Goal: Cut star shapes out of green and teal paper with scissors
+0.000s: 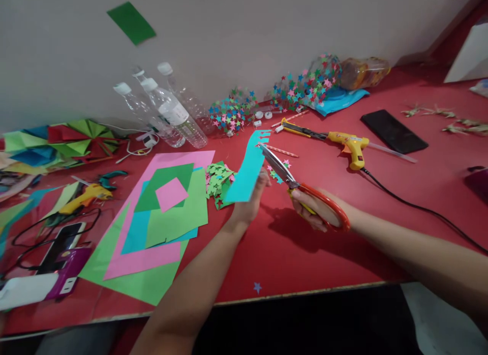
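Observation:
A blue paper strip (247, 171) with a notched far end hangs over the red table, held by my left hand (256, 195), whose fingers are mostly behind it. My right hand (314, 207) is closed round the handles of the scissors (280, 167), which have red and yellow grips. The blade tips touch or nearly touch the strip near its notched end. Small cut-out stars (277, 173) lie beneath the blades. Left of the strip is a pile of green star cut-outs (219, 179).
Stacked coloured sheets (168, 228) lie left of my left arm. Behind are plastic bottles (171, 111) and star-covered clumps (232, 113). A yellow glue gun (351, 144) with its cord and a black phone (392, 131) lie right; another glue gun (86, 195) lies left.

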Available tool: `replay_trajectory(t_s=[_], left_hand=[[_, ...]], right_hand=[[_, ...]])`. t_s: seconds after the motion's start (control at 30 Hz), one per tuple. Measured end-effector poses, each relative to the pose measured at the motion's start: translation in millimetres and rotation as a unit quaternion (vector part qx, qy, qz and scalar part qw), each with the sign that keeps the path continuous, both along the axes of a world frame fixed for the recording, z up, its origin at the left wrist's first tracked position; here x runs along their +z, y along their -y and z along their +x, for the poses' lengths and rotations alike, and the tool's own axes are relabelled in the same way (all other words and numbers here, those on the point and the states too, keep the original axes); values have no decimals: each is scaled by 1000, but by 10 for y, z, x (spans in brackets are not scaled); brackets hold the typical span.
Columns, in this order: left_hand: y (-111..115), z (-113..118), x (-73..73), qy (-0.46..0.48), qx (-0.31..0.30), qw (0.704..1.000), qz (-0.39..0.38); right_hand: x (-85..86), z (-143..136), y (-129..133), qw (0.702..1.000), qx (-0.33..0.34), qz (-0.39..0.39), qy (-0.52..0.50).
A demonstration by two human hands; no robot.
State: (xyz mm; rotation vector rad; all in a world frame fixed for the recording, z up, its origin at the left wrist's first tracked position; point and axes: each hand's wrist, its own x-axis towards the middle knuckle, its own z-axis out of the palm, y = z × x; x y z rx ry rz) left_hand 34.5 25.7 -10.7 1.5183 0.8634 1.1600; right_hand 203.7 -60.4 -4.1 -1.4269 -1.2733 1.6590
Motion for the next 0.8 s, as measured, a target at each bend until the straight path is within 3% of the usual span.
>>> replay_trajectory(t_s=[0.13,0.33,0.67,0.8], left_hand=[[-19,-30,-13,60,13,998,18],[13,-11,-45,116,-1,993,-30],[90,31,-15,111,-3,994,-5],[83,40,-45,92,25,995,-4]], right_hand=[[63,-2,-1,999,-11,9,44],[107,-12,8,996,-15,38,78],[28,-7,39,997,13,72,-23],[53,-64,59,999,-18,51,4]])
